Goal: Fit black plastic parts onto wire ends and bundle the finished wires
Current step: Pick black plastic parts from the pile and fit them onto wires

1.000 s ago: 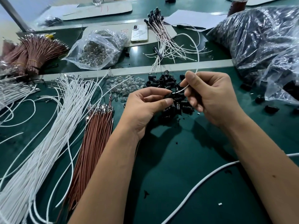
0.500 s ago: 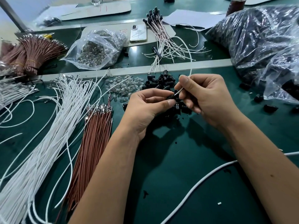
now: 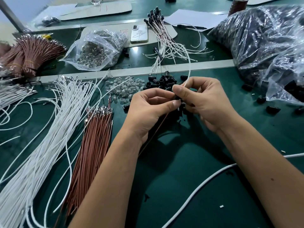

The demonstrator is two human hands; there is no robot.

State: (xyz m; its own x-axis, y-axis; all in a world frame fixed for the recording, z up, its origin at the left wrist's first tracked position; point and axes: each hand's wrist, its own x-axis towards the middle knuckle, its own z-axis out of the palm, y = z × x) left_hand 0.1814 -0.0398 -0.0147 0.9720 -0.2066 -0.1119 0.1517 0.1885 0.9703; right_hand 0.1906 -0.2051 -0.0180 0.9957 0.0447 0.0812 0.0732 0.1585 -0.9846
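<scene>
I am now bringing my hands together: right hand [image 3: 204, 102] pinching the white wire [image 3: 189, 69], left hand [image 3: 148, 111] pinching the black part [image 3: 178, 98], seating them.

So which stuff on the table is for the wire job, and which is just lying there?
For the job:
left hand and right hand
black part they hold
white wire
pile of black parts
brown wires
finished wires

Just lying there:
phone
papers
</scene>
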